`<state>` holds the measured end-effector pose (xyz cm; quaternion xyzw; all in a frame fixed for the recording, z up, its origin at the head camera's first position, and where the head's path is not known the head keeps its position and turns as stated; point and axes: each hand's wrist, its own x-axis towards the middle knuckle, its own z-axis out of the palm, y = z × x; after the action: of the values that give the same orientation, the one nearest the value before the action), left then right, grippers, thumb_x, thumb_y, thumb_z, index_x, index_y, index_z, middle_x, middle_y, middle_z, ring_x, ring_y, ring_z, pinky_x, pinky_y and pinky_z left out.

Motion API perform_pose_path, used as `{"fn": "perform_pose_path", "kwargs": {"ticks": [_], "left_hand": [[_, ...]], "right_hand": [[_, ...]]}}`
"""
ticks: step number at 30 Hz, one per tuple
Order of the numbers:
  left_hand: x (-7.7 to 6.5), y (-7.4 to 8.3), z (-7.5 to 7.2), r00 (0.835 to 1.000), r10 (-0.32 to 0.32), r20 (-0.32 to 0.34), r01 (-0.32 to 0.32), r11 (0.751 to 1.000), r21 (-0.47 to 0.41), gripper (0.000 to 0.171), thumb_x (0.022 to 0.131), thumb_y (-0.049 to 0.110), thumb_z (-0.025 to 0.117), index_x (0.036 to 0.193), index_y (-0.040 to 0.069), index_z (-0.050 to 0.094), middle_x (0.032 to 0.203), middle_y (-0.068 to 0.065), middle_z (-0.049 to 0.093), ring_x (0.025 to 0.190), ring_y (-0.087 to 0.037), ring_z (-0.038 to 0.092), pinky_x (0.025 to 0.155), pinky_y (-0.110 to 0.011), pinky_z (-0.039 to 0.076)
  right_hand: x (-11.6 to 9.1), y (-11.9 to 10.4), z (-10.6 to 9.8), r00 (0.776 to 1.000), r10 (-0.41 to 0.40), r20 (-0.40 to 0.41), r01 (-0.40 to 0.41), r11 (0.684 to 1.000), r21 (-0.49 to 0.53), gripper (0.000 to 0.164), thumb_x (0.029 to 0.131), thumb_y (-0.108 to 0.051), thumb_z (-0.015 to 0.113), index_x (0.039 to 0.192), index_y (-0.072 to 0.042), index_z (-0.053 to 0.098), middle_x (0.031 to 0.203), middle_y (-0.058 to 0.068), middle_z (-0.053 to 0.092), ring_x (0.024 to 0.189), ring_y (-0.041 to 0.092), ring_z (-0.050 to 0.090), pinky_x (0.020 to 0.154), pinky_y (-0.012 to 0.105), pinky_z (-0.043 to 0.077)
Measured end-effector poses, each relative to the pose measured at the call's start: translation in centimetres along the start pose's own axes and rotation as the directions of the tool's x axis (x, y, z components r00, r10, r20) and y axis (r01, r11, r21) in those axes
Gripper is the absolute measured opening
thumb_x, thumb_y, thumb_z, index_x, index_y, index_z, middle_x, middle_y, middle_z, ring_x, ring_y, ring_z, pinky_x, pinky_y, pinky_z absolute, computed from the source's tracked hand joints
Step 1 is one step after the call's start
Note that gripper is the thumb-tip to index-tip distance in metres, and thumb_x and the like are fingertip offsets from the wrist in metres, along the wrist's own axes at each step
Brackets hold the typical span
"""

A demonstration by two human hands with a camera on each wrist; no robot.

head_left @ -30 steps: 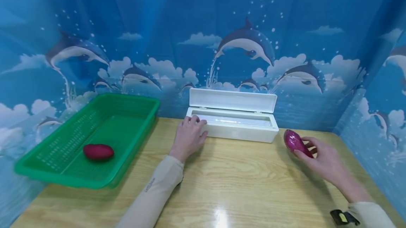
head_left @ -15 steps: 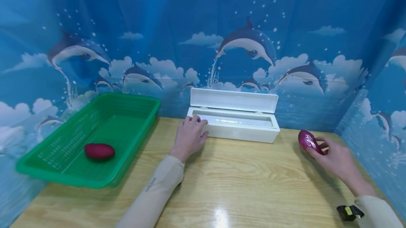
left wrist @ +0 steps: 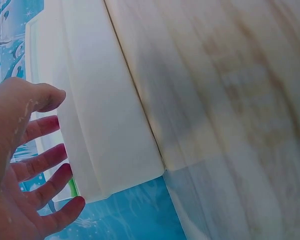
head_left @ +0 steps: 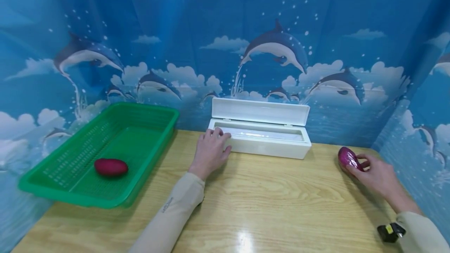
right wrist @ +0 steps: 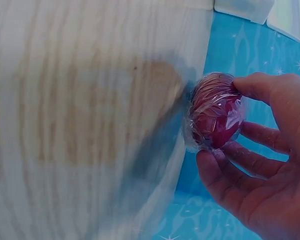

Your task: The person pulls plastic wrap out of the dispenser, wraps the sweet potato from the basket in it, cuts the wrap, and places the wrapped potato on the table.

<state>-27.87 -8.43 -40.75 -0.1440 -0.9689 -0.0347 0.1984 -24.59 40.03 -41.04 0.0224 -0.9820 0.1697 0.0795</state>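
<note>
Tuber, oval, purple-red, film-wrapped (head_left: 347, 156), pinched in your right hand (head_left: 377, 174) near the back-right edge of the pale wooden tabletop (head_left: 274, 194); contact with wood unclear. Step looks like setting down; next calls for steadying, then easing fingers. Your left hand (head_left: 209, 150), fingers spread, grips nothing, at the white rectangular box (head_left: 268, 147). Blue dolphin-print backdrop (head_left: 183, 45) crowds behind; open wood leftward.

Tabletop (head_left: 274, 194): light wood with wavy brown grain.
Glare (head_left: 244, 241): a white patch at the near middle.
Basket (head_left: 79, 199): green, on the left, standing lengthwise from front to back, its rim jutting past the left edge in the head view.
Box (head_left: 270, 148): white, oblong, near the back edge, lid (head_left: 260, 112) raised.
Spacing: basket left of box, apart, wood showing between them.
</note>
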Motion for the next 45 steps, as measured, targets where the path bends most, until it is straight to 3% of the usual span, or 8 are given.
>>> {"fn": "perform_pose_path", "kwargs": {"ticks": [19,30,34,41,43,45], "left_hand": [[0.2,0.1,0.1,1.0,0.0,-0.011,0.0,1.0,0.006,0.041,0.096,0.039,0.069,0.134,0.023,0.064,0.125,-0.007,0.064,0.113,-0.028,0.06,0.093,-0.044,0.055],[0.2,0.0,0.2,1.0,0.002,-0.003,-0.002,1.0,0.0,0.042,0.096,0.038,0.069,0.135,0.023,0.064,0.125,-0.007,0.064,0.114,-0.029,0.06,0.094,-0.045,0.055],[0.2,0.0,0.1,1.0,0.005,0.003,-0.005,1.0,-0.001,0.042,0.097,0.039,0.069,0.135,0.023,0.064,0.126,-0.007,0.063,0.114,-0.029,0.06,0.094,-0.045,0.055],[0.9,-0.6,-0.2,0.999,-0.014,-0.049,0.007,0.992,-0.129,0.04,0.097,0.036,0.068,0.132,0.018,0.065,0.126,-0.008,0.064,0.113,-0.03,0.058,0.091,-0.046,0.052],[1.5,-1.0,-0.3,0.998,-0.013,-0.056,0.006,0.992,-0.127,0.044,0.097,0.041,0.066,0.135,0.018,0.063,0.13,-0.008,0.064,0.117,-0.03,0.058,0.093,-0.048,0.05],[2.1,-1.3,-0.4,1.0,-0.007,-0.024,0.005,0.994,-0.105,0.05,0.098,0.049,0.062,0.138,0.019,0.061,0.134,-0.009,0.063,0.122,-0.031,0.057,0.096,-0.052,0.049]], "right_hand": [[0.2,0.7,-0.1,0.998,0.008,0.06,-0.007,1.0,-0.02,0.065,0.098,-0.042,0.065,0.127,0.015,0.053,0.1,0.035,0.068,0.088,0.046,0.067,0.067,0.055,0.055],[0.0,0.5,-0.7,0.996,0.061,0.069,-0.058,0.997,-0.047,0.076,0.101,-0.053,0.055,0.135,0.015,0.046,0.121,0.046,0.057,0.104,0.058,0.06,0.07,0.06,0.053],[-0.2,0.2,-0.9,0.998,0.044,0.034,-0.043,0.998,-0.038,0.073,0.102,-0.051,0.055,0.135,0.014,0.048,0.125,0.044,0.056,0.103,0.057,0.061,0.07,0.06,0.053],[-0.1,-2.1,-1.2,0.998,-0.011,-0.066,0.009,1.0,-0.026,0.059,0.103,-0.041,0.056,0.134,0.01,0.053,0.122,0.04,0.059,0.101,0.054,0.062,0.072,0.062,0.051],[0.0,-3.2,-1.2,0.995,-0.044,-0.091,0.042,0.999,-0.019,0.053,0.103,-0.036,0.058,0.133,0.008,0.055,0.122,0.038,0.059,0.102,0.052,0.062,0.073,0.063,0.051],[0.2,-4.3,-1.1,0.99,-0.084,-0.117,0.083,0.996,-0.012,0.046,0.102,-0.031,0.059,0.131,0.006,0.059,0.119,0.034,0.061,0.1,0.049,0.062,0.074,0.062,0.05]]}}
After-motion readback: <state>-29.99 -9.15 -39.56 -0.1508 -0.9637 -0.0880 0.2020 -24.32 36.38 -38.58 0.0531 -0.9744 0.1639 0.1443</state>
